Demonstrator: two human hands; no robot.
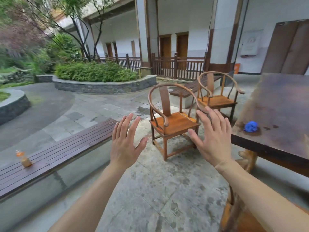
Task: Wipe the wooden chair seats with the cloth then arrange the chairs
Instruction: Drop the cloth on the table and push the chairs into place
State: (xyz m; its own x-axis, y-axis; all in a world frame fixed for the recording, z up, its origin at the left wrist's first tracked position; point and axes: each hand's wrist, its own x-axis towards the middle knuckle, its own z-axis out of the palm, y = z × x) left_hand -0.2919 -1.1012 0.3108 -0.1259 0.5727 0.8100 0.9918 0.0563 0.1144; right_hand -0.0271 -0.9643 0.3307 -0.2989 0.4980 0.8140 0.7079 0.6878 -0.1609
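Note:
Two round-backed wooden chairs stand on the stone paving ahead. The nearer chair (173, 123) has an orange-brown seat; the farther chair (217, 99) is behind it to the right. A crumpled blue cloth (250, 126) lies on the dark wooden table (280, 104) near its left edge. My left hand (124, 141) and my right hand (211, 136) are raised in front of me with fingers spread, holding nothing. The right hand overlaps the nearer chair's right arm in view. Part of a third chair (234, 218) shows at the bottom right.
A long slatted bench (55, 153) runs along the left with a small orange-capped bottle (25, 159) on it. A second bench (187, 89) sits behind the chairs. Stone planters with shrubs and a wooden railing lie farther back.

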